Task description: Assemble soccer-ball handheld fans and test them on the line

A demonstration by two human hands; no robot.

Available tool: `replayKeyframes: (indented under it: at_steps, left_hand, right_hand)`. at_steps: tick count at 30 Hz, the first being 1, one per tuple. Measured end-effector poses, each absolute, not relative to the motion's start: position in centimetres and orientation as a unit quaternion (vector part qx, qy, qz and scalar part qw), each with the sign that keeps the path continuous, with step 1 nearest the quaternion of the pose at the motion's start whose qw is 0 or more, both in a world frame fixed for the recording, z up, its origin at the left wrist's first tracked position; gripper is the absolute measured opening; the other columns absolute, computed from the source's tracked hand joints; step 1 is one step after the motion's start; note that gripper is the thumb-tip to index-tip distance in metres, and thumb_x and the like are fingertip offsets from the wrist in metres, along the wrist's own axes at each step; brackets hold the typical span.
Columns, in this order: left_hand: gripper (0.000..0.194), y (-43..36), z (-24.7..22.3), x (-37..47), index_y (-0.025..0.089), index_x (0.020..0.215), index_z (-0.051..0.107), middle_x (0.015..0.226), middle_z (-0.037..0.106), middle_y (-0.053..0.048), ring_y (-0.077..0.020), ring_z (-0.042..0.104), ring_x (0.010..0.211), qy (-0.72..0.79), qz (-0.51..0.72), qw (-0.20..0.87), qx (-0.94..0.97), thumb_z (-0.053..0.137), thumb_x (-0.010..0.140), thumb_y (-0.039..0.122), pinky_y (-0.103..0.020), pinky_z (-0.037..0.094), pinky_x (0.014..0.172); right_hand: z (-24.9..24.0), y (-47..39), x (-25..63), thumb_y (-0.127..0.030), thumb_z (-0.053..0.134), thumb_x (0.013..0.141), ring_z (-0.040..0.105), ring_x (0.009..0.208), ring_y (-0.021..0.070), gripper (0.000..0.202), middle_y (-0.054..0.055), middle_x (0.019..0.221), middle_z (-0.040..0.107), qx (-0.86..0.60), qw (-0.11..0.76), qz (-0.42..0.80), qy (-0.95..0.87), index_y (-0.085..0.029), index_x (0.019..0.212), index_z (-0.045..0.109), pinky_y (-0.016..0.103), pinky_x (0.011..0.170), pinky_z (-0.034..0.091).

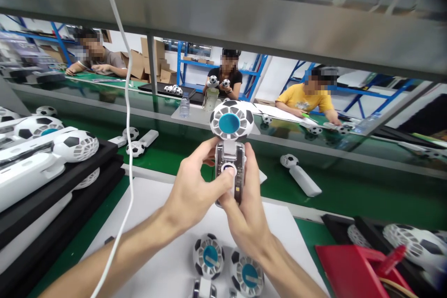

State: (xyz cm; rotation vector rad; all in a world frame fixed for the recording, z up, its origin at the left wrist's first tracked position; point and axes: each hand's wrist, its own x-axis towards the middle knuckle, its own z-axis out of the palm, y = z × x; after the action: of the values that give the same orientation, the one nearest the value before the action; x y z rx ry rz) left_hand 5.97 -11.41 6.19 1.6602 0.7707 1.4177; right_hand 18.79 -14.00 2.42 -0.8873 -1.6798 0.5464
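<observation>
A handheld device (229, 123) with a round football-patterned head and a blue disc is held upright in front of me. Both hands are on its clear-fronted handle. My left hand (197, 184) wraps the handle's left side, its thumb pressed on a round button on the front. Around the right side and lower end closes my right hand (249, 195). Below my hands, on a white sheet (157, 200), lie a football-headed device (208, 256) and a similar one (247, 274), each with a blue disc.
Black trays (101, 167) of white devices stand at left; a red bin (349, 270) is at lower right. A white cable (130, 102) hangs at left. Beyond, a green belt (195, 163) carries a white device (302, 177). Several people sit across.
</observation>
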Motion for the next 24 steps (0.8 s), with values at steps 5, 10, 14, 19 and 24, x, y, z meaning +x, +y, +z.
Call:
replayKeyframes:
  at_steps: [5, 10, 14, 19, 24]
  left_hand:
    - [0.046, -11.6, 6.3, 6.1, 0.023, 0.132, 0.056, 0.118, 0.068, -0.001, -0.0183, 0.061, 0.105, 0.292, 0.572, 0.405, 0.651, 0.063, 0.087, 0.015, -0.03, 0.049, 0.094]
    - [0.048, -11.5, 6.6, 5.8, 0.023, 0.132, 0.055, 0.122, 0.067, -0.002, -0.0195, 0.061, 0.106, 0.294, 0.553, 0.378, 0.682, 0.063, 0.086, 0.016, -0.031, 0.047, 0.095]
    - [0.043, -11.1, 7.3, 5.1, 0.024, 0.133, 0.058, 0.126, 0.065, -0.005, -0.0212, 0.061, 0.109, 0.316, 0.479, 0.392, 0.719, 0.061, 0.091, 0.027, -0.03, 0.049, 0.092]
    - [0.042, -9.9, 7.7, 4.0, 0.021, 0.127, 0.065, 0.12, 0.066, -0.008, -0.0215, 0.06, 0.112, 0.305, 0.433, 0.415, 0.74, 0.046, 0.098, 0.045, -0.031, 0.048, 0.093]
    - [0.031, -5.1, 5.3, 2.0, 0.026, 0.118, 0.067, 0.124, 0.065, -0.002, -0.0184, 0.06, 0.114, 0.461, 0.405, 0.28, 0.738, 0.053, 0.094, 0.04, -0.026, 0.049, 0.092]
  right_hand:
    - [2.1, -13.6, 18.7, -0.021, 0.047, 0.101, 0.032, 0.147, 0.0215, 0.076, 0.003, 0.164, 0.023, -0.362, 0.563, 0.186, -0.72, -0.035, 0.158, -0.001, 0.038, 0.115, 0.041]
    - [2.6, -13.1, 18.6, -0.022, 0.053, 0.096, 0.046, 0.137, 0.0257, 0.076, 0.01, 0.158, 0.034, -0.341, 0.588, 0.223, -0.699, -0.028, 0.158, 0.009, 0.041, 0.106, 0.05]
    - [3.9, -13.3, 18.2, -0.027, 0.067, 0.087, 0.063, 0.109, 0.0237, 0.07, 0.01, 0.128, 0.06, -0.393, 0.603, 0.35, -0.6, -0.024, 0.148, 0.032, 0.037, 0.086, 0.058]
    - [4.8, -13.2, 18.3, -0.024, 0.082, 0.068, 0.063, 0.072, 0.0163, 0.045, -0.002, 0.086, 0.064, -0.42, 0.64, 0.448, -0.461, -0.023, 0.104, 0.056, 0.03, 0.067, 0.054]
    - [5.2, -12.7, 21.7, -0.037, 0.073, 0.076, 0.064, 0.065, 0.0218, 0.024, 0.001, 0.071, 0.061, -0.46, 0.613, 0.397, -0.506, -0.022, 0.091, 0.063, 0.039, 0.062, 0.056]
